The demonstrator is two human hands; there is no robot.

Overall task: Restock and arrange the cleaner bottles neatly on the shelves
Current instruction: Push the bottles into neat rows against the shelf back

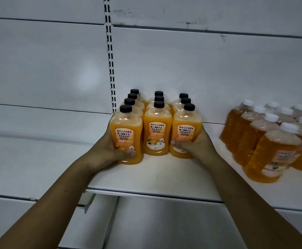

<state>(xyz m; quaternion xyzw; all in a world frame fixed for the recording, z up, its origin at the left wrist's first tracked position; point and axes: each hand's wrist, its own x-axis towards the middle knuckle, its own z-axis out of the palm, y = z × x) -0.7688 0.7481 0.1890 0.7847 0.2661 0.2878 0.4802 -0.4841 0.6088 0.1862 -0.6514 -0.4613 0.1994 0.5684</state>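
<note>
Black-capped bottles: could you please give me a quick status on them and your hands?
Left hand grips front-left bottle, right hand grips front-right bottle. Three rows upright on shelf. White-capped bottles apart, right side.

The white shelf (155,177) carries black-capped bottles (156,130) in three rows at its back left corner and white-capped bottles (274,150) clustered toward its right edge.
</note>
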